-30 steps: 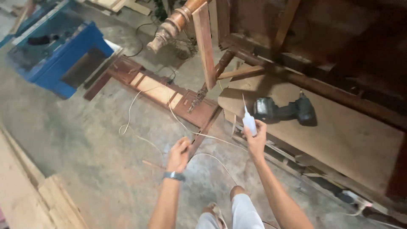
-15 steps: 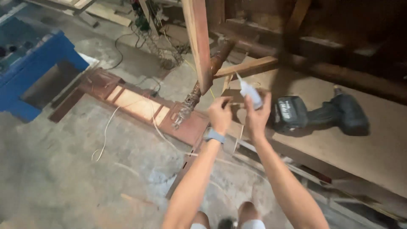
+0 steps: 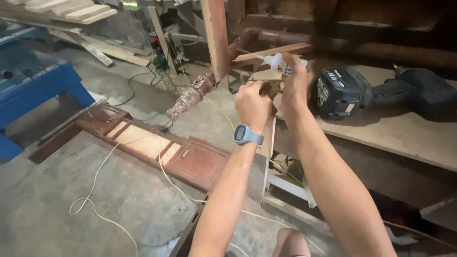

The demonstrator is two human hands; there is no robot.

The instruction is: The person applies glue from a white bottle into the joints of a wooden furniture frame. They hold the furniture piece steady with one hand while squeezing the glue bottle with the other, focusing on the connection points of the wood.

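Observation:
My right hand (image 3: pixel 296 78) grips a small white glue bottle (image 3: pixel 275 60), its nozzle pointing left toward a slanted wooden strut (image 3: pixel 271 51). My left hand (image 3: pixel 252 102), with a grey watch on the wrist, pinches a small flat piece of wood (image 3: pixel 264 76) just below the bottle. Both hands are raised in front of an upright wooden post (image 3: pixel 216 38). A black cordless drill (image 3: pixel 381 93) lies on the board (image 3: pixel 404 138) just right of my right hand.
A carved brown panel (image 3: pixel 157 147) lies on the concrete floor with a white cord (image 3: pixel 95 185) looping over it. A turned wooden leg (image 3: pixel 190 97) leans nearby. A blue machine stand (image 3: pixel 33 90) is at left, planks at the back.
Both hands rose from low near the floor panel to the post. The left hand closed on the small wood piece; the bottle now points at the strut.

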